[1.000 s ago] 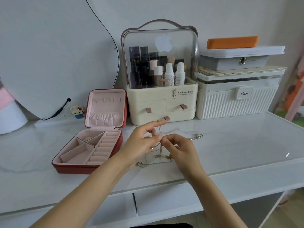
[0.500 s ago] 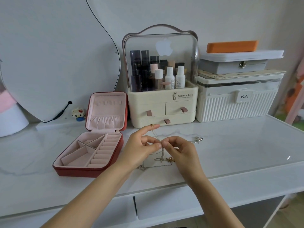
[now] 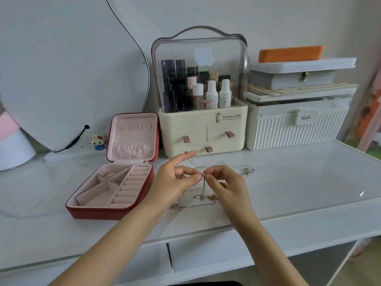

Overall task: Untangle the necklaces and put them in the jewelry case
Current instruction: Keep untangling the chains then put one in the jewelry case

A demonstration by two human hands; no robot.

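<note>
Necklaces [image 3: 203, 198] right of jewelry case [image 3: 112, 191]

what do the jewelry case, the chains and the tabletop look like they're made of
Jewelry case: red leather-look shell, faintly grained, with a matte pink velvety lining. Chains: thin metal, gold-toned and shiny, glinting on the links. Tabletop: white marble-look surface with grey veins, glossy enough to reflect light; real stone or printed, I cannot tell.

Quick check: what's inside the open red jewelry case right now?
The jewelry case shows only bare pink lining: angled dividers, a column of ring rolls and a gathered lid pocket. No necklace lies inside. The pocket's inside is hidden. The necklaces remain outside, between both hands.
</note>
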